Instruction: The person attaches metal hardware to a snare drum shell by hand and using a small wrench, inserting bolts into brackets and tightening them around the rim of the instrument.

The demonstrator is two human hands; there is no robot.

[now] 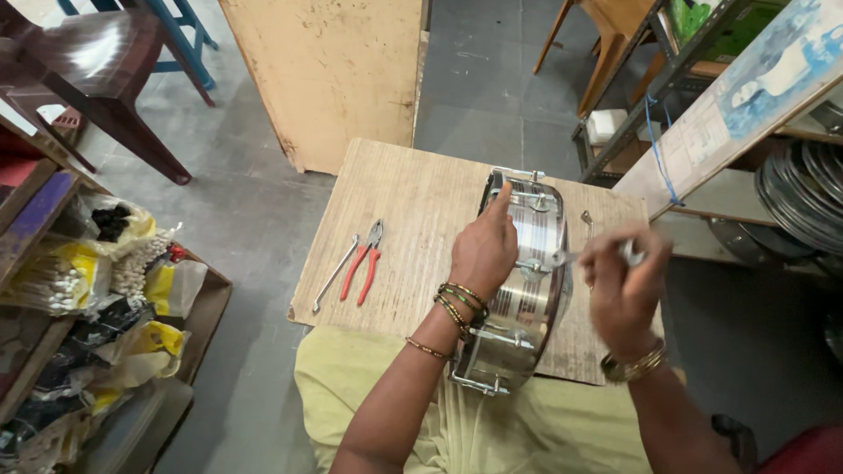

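A shiny steel drum shell [527,290] with tension rods stands on its edge on a small wooden table [404,228], leaning over the near edge toward my lap. My left hand [485,246] rests flat on its upper rim, fingers pointing away, steadying it. My right hand [622,283] is blurred, closed around a small metal wrench [571,257] whose tip meets a lug on the drum's right side.
Red-handled pliers [367,262] and a thin metal rod [335,274] lie on the table's left part. A small metal piece [587,219] lies behind the drum. Bags of goods [114,281] crowd the left; metal shelving [702,96] stands right.
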